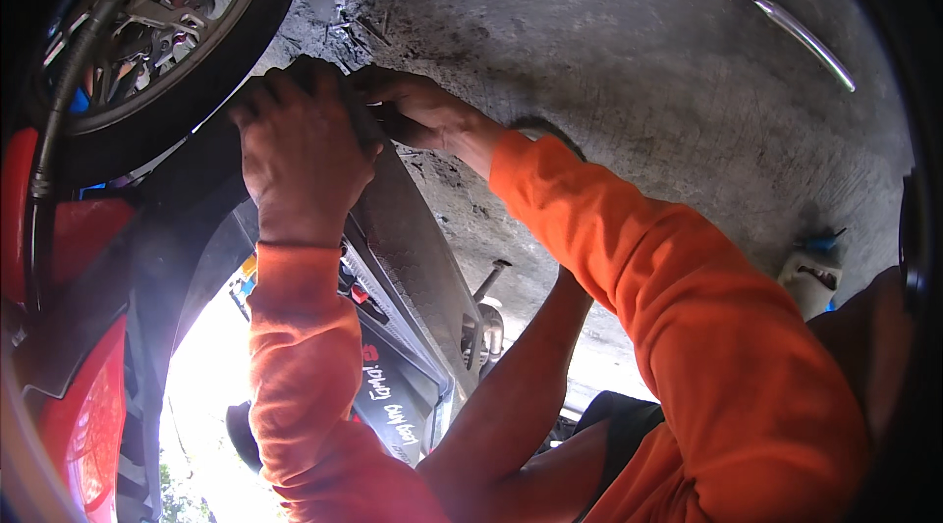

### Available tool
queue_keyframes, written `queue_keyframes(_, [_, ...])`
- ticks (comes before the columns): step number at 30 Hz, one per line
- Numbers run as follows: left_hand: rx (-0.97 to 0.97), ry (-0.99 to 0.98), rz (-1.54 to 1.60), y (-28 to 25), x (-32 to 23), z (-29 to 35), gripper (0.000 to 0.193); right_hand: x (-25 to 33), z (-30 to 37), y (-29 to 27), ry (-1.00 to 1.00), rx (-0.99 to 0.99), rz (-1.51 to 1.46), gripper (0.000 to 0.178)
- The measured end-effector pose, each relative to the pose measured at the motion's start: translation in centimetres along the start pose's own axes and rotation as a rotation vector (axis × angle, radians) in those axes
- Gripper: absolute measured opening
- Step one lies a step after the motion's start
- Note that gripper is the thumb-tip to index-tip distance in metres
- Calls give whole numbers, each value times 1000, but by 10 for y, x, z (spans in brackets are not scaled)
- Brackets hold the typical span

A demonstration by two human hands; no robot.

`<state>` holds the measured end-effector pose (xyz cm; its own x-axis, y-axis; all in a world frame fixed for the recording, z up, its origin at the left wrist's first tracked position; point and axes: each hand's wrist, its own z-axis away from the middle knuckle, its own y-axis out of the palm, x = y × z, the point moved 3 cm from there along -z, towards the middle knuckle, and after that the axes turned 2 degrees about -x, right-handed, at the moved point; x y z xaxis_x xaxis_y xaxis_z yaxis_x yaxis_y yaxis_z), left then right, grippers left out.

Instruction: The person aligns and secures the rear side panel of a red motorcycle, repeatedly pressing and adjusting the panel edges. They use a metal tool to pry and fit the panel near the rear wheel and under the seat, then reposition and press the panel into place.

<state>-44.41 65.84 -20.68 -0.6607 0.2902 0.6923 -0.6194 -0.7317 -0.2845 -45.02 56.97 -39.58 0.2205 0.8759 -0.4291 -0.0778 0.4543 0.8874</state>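
Note:
A dark grey plastic body panel point(417, 228) of a motorbike slants up from the lower middle to a blackened end near the front wheel. My left hand point(300, 150) lies over that end, back of the hand up, its fingers bent around the far edge. From the right, my right hand point(422, 109) grips the same end with thumb and fingers, close beside the left. Its fingertips are partly hidden behind the panel. Under my left wrist, a black inner panel point(393, 390) with printed lettering shows beside a ridged strip.
A spoked wheel with a black tyre point(280, 7) stands at upper left, a black cable point(64, 110) before it. Red bodywork point(88, 425) is at lower left. A metal rod point(805, 42) and a pale container point(810, 282) lie on the stained concrete floor point(678, 81).

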Motion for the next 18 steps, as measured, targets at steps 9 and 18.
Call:
queue_keyframes(9, [-19,-3,-51,-1,0,1,82,-11,1,7,-27,-81,-151,28])
queue_keyframes(18, [-520,94,510,-29,-4,61,49,26,0,4,124,21,370,40])
